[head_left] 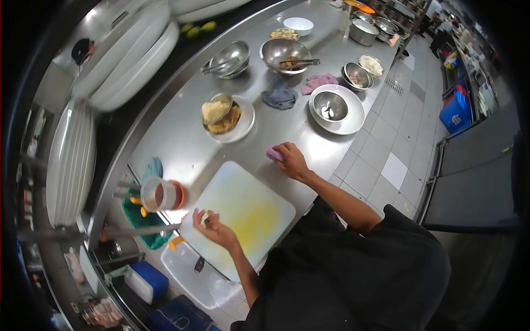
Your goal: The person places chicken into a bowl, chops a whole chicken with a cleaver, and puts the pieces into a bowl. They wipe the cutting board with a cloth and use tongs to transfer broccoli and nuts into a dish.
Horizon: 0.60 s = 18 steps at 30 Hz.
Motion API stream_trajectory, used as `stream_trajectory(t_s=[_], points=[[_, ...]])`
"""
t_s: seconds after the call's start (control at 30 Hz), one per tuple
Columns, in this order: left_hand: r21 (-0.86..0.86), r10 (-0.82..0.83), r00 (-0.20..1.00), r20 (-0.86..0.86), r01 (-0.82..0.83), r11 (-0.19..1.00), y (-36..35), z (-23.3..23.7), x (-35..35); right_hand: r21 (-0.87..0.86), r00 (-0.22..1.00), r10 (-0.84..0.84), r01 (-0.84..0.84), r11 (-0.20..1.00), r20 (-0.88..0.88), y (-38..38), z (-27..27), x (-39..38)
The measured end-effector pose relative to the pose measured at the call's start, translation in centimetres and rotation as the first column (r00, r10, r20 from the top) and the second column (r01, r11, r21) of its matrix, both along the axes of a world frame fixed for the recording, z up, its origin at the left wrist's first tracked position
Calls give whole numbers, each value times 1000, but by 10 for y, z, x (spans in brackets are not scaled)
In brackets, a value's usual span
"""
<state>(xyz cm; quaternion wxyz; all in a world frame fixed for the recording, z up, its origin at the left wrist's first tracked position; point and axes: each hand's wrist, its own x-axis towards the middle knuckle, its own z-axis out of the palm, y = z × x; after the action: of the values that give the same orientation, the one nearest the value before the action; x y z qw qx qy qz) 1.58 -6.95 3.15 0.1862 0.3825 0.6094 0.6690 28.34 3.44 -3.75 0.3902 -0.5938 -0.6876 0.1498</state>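
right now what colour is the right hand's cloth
The cloth is pinkish purple, clearest in head view.

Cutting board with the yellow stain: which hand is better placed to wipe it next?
Probably the right hand: it already grips the purple cloth, beside the cutting board. The left hand is over one side of the board but shows no cloth.

No legible lettering, numbers or signs, a small pale mark (456, 119) on the blue container (454, 106) at the frame's right, too blurred to read
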Motion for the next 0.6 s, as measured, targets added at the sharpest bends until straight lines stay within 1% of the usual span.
stream_trajectory(t_s=[0.07, 0.1, 0.13, 0.17, 0.2, 0.23, 0.27, 0.3, 0.33, 0.37, 0.4, 0.43, 0.47, 0.5, 0.53, 0.57, 0.6], points=[[-18, -172, 984, 35, 173, 985, 40, -1, 47, -148, 993, 92, -80, 986, 77, 24, -17, 28], [-16, -179, 983, 28, 179, 984, 65, 0, 68, -171, 975, 221, -224, 959, -41, 35, -23, 45], [-34, -267, 962, 61, 270, 962, 89, 0, 92, -173, 975, 217, -222, 960, -46, 42, -14, 63], [-52, -343, 934, 101, 349, 936, 112, 0, 117, -153, 969, 221, -236, 960, -112, 47, -4, 84], [-65, -363, 917, 164, 377, 924, 138, -6, 138, -135, 956, 234, -259, 956, -179, 55, 8, 104], [-75, -381, 898, 221, 405, 911, 168, -10, 157, -25, 975, 150, -156, 987, -167, 64, 13, 130], [-94, -401, 872, 281, 440, 893, 197, -7, 178, -10, 979, 5, -7, 1000, -206, 71, 18, 160], [-115, -418, 841, 344, 480, 870, 226, -5, 201, 14, 948, -206, 216, 976, -242, 72, 28, 194], [-156, -454, 837, 305, 515, 843, 256, -8, 221, 145, 947, -259, 288, 947, -190, 77, 26, 240], [-196, -490, 830, 266, 544, 816, 288, -14, 237, 120, 871, -453, 478, 870, -187, 72, 26, 276], [-215, -474, 832, 289, 538, 815, 318, -19, 254, 114, 798, -594, 602, 790, -97, 67, 13, 314], [-231, -465, 830, 309, 539, 810, 350, -23, 272, 45, 733, -679, 680, 732, -32, 56, 3, 341], [-281, -397, 842, 366, 506, 815, 382, -28, 290, -103, 705, -701, 709, 697, 107, 45, -18, 366], [-337, -327, 847, 419, 479, 810, 410, -33, 306, -460, 773, -635, 569, 682, 14, 39, -26, 380], [-352, -296, 845, 445, 469, 810, 436, -41, 315, -741, 796, -594, 329, 586, -117, 32, -30, 391], [-367, -266, 842, 469, 459, 809, 461, -48, 321, -798, 777, -572, 159, 581, -262, 30, -28, 387], [-413, -229, 869, 439, 422, 807, 482, -51, 330, -818, 732, -551, -18, 574, -402, 32, -23, 376]])
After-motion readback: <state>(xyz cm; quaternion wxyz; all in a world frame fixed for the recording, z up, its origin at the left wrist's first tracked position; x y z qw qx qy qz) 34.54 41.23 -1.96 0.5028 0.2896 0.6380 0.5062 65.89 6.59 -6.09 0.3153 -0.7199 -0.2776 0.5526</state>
